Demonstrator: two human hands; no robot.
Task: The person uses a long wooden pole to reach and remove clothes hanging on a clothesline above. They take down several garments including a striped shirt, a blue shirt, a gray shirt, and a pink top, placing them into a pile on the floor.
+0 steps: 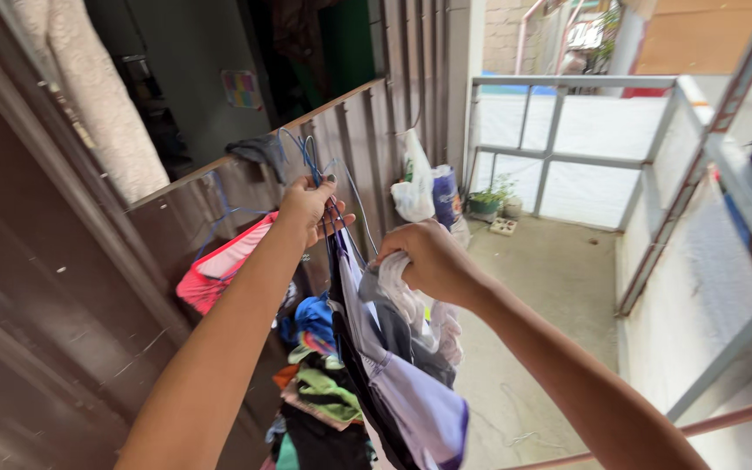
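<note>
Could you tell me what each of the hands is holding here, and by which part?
The left hand grips blue wire hangers near their hooks. The right hand clutches white cloth at its bunched top edge.

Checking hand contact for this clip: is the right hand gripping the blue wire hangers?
No. The right hand clutches white cloth, while the left hand holds the blue wire hangers.

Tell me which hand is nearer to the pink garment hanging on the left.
Left. The left hand grips the blue wire hangers just right of the pink garment. The right hand is farther right, clutching white cloth beyond the purple garment.
</note>
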